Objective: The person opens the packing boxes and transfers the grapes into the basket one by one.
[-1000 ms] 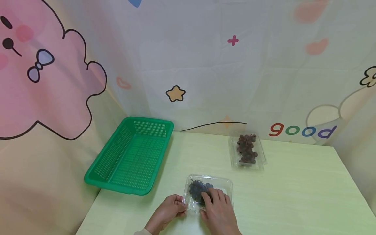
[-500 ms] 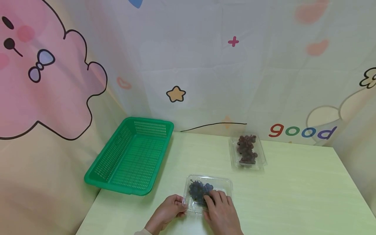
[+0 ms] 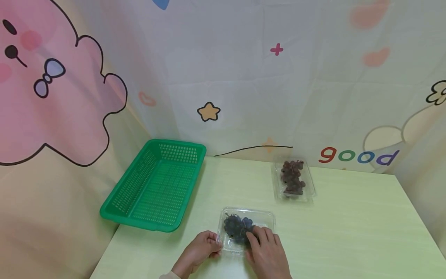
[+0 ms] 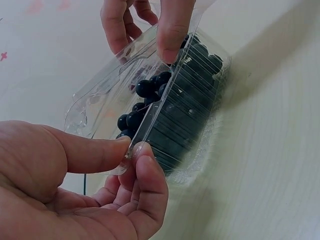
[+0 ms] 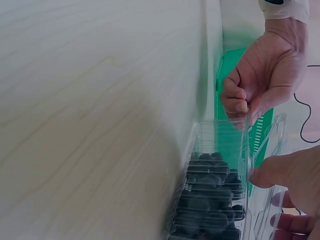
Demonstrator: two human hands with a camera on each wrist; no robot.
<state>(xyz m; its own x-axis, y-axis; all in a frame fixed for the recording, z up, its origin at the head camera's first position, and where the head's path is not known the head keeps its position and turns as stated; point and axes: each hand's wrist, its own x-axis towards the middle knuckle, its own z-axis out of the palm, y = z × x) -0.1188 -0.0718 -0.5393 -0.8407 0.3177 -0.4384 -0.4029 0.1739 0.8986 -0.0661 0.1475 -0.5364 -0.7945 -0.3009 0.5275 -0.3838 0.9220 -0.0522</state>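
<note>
A clear plastic box (image 3: 228,244) holding dark grapes (image 3: 234,228) stands near the front of the table. My left hand (image 3: 200,248) pinches the left end of its front rim between thumb and fingers, as the left wrist view (image 4: 125,155) shows closely. Across the right part of the box lies my right hand (image 3: 268,252), thumb (image 5: 272,171) against the front rim and fingers spread apart from it over the top. Some grapes are hidden beneath that hand. Whether a lid covers the box is hard to tell through the clear plastic.
A green plastic basket (image 3: 189,193) with slotted sides stands on the left of the table. Farther back on the right, a second clear box (image 3: 308,182) contains reddish-dark grapes (image 3: 292,178). A printed curtain (image 3: 244,85) hangs behind the pale table (image 3: 348,224).
My right hand has slid a little to the right along the front of the box, baring more grapes. My left hand keeps its hold, and the box stays in place.
</note>
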